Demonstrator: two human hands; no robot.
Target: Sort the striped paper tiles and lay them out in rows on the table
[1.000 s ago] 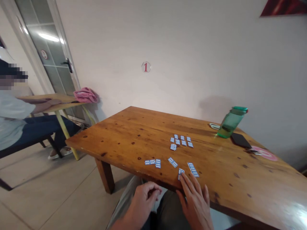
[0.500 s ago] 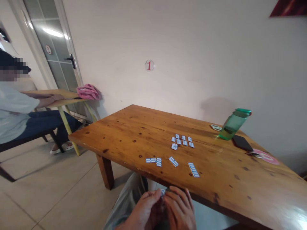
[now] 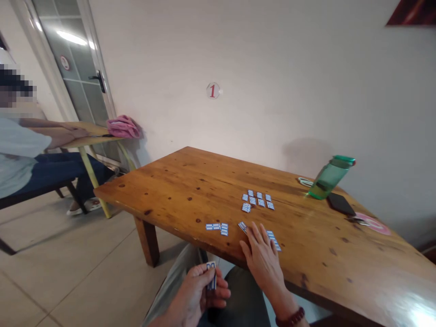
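My left hand (image 3: 197,290) is above my lap, below the table's front edge. Thumb and fingers pinch a small blue-and-white printed card (image 3: 211,282) standing upright. My right hand (image 3: 263,256) reaches over the table edge, palm down with fingers stretched out. It partly covers one blue-and-white piece (image 3: 242,226) by its fingertips; a longer striped piece (image 3: 274,242) shows just to its right. Left of that hand lie joined-looking pieces (image 3: 213,226) of the same pattern. Farther back sits a cluster of several small pieces (image 3: 261,203).
On the right of the wooden table (image 3: 163,181) are a tilted-looking green bottle (image 3: 330,178), a black phone-like object (image 3: 341,204), a white cable (image 3: 305,181) and a pink round disc (image 3: 378,225) with metal scissors-like item. A person (image 3: 17,150) sits at another table on the left.
Both hands were together at the small card over my lap. My right hand has left it and moved forward onto the table. My left hand keeps the card, now tilted into view.
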